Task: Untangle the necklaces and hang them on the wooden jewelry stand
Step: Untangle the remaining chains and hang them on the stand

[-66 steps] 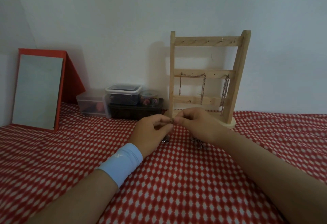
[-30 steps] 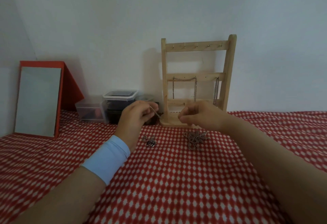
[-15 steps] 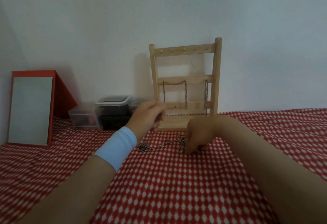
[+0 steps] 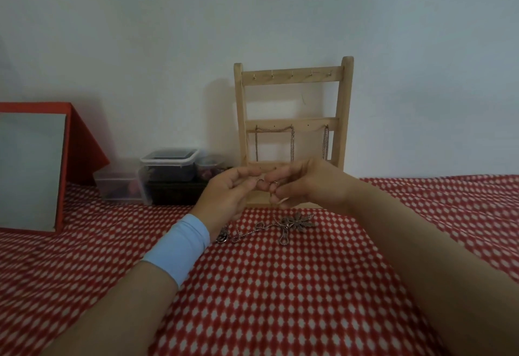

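A wooden jewelry stand [image 4: 292, 77] stands against the wall, with two chains [image 4: 292, 142] hanging from its middle bar. In front of its base my left hand [image 4: 227, 198] and my right hand [image 4: 309, 184] meet, each pinching an end of a thin necklace chain [image 4: 265, 184] near its ring clasp. The chain drops from my fingers to the cloth. There lies a tangle of necklaces [image 4: 289, 225] with a leaf-shaped pendant and a cross pendant, stretched leftward toward a clasp near my left wrist.
A red-and-white checked cloth [image 4: 252, 299] covers the table. Clear plastic boxes [image 4: 168, 170] and a dark box sit left of the stand by the wall. A red-framed mirror [image 4: 31, 170] leans at the far left.
My right hand rose from the tangle on the cloth and joined my left hand in front of the stand's base. The tangle now lies spread out, pendants uncovered.
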`<state>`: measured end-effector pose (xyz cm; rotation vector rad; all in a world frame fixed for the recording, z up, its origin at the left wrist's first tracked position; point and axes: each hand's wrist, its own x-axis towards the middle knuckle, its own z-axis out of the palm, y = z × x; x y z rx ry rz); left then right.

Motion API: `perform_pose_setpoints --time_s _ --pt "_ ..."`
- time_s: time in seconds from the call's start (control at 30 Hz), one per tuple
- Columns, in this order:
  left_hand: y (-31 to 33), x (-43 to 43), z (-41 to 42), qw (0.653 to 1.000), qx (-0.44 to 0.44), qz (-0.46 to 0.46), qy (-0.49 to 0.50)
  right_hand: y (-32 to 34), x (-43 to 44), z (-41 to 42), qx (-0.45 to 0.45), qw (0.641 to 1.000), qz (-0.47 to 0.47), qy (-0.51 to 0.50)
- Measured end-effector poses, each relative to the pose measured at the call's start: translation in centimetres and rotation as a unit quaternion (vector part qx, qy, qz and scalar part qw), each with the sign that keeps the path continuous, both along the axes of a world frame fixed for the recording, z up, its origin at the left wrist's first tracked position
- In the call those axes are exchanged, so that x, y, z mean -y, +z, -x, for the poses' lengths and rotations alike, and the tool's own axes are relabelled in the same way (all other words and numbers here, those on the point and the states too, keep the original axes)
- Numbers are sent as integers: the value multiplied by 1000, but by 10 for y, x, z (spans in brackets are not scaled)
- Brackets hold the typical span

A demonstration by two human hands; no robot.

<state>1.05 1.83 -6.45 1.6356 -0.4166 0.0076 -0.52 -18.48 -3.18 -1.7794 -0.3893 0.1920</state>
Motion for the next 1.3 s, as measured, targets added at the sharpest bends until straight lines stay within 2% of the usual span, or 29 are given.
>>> perform_pose_setpoints --time_s 0.1,0.2,0.27,0.5,0.6,0.63,0.73,0.87,1.07,1.3 --pt "-1 -2 -3 1000 4 -23 7 -5 -4 -2 33 998 2 -51" --pt "1 -5 -6 1000 -16 3 13 -8 -6 -5 49 993 -38 -96" --pt "3 -8 -6 1000 -12 -11 15 -10 -9 -6 51 992 -41 -107" --pt "9 -19 -3 998 32 -53 18 -24 -16 -15 126 969 31 -209" --pt "12 -21 -2 996 59 -62 32 -24 -21 -12 70 985 -76 -141" --pt "13 -21 -2 995 68 -66 31 -23 -23 -9 63 987 -82 -121" --pt "15 -22 -3 992 83 -90 28 -26 -27 -6 33 994 -39 -93" --pt "16 -24 -7 985 97 -139 30 -25 -30 -3 -49 995 -77 -44" --pt "18 -23 -7 977 123 -170 33 -26 -31 -1 0 995 -24 -95" --pt "15 -22 -6 969 172 -163 62 -23 -27 -3 -86 994 -37 -55"
